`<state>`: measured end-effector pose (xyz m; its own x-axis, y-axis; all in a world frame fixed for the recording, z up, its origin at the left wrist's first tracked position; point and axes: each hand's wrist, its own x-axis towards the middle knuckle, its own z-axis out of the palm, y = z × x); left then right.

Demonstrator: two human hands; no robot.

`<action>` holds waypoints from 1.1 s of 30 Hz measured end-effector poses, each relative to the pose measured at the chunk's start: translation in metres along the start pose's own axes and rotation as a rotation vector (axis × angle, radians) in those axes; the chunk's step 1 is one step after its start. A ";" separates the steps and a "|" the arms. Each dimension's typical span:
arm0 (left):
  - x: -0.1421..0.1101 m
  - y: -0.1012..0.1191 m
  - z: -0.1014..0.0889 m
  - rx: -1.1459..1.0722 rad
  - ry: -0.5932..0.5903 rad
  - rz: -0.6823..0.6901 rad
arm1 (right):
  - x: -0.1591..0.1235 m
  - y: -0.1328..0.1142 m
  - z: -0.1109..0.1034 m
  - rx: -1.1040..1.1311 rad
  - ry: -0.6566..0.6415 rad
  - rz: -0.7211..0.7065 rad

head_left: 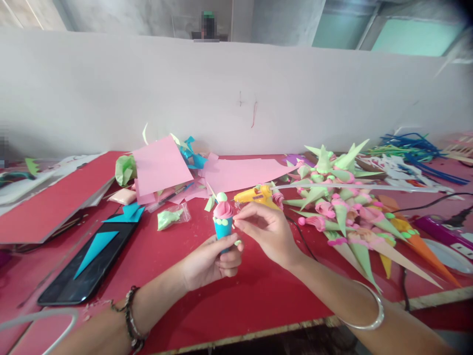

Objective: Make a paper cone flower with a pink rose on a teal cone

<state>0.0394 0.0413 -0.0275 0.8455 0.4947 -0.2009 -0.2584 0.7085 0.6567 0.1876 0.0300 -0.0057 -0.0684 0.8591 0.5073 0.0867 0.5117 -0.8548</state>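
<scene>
Upright in my left hand (pixel 218 261) is a small craft ice cream cone (pixel 223 228). Its cone is blue, with a pink swirl on top, a pale green ball above that and green dots around the rim. The left thumb and fingers wrap its lower part, hiding the tip. My right hand (pixel 269 231) is beside the cone's rim, thumb and forefinger pinched together; whatever they hold is too small to make out. A small pale green piece (pixel 238 243) shows by the left fingertips. Just behind the right hand lies a yellow glue gun (pixel 258 194) with a long glue stick.
Finished green and pink cones (pixel 340 212) are heaped at the right, near a purple power strip (pixel 447 236). Pink sheets (pixel 162 165) lie at the back. A black phone (pixel 92 261) with blue cut pieces and a small bag of green material (pixel 172 217) sit at left.
</scene>
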 end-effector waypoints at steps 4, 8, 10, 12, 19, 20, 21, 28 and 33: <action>0.000 -0.002 0.002 0.008 0.001 -0.046 | 0.000 0.001 0.001 -0.090 0.016 -0.091; -0.001 -0.001 0.004 0.018 -0.006 -0.091 | 0.000 0.001 0.001 -0.114 0.008 -0.071; -0.002 -0.001 0.004 0.025 -0.008 -0.110 | -0.001 0.001 0.001 -0.096 -0.022 -0.061; -0.002 -0.001 0.004 0.033 -0.011 -0.121 | -0.001 0.002 0.002 -0.060 -0.043 -0.054; -0.001 -0.002 0.001 0.061 0.039 -0.109 | 0.000 0.003 0.005 0.108 -0.057 0.014; -0.001 -0.002 0.001 0.063 0.042 -0.112 | 0.000 0.003 0.006 0.152 -0.076 0.040; -0.001 -0.002 0.001 0.064 0.043 -0.115 | 0.000 0.003 0.006 0.195 -0.093 0.069; -0.001 -0.002 0.002 0.099 0.032 -0.111 | 0.001 0.008 0.004 0.362 -0.156 0.224; -0.002 -0.001 0.002 0.145 -0.007 -0.125 | 0.000 0.012 0.004 0.544 -0.298 0.382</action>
<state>0.0387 0.0388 -0.0260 0.8700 0.4035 -0.2833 -0.0810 0.6838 0.7251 0.1842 0.0362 -0.0161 -0.4070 0.8960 0.1773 -0.3424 0.0303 -0.9391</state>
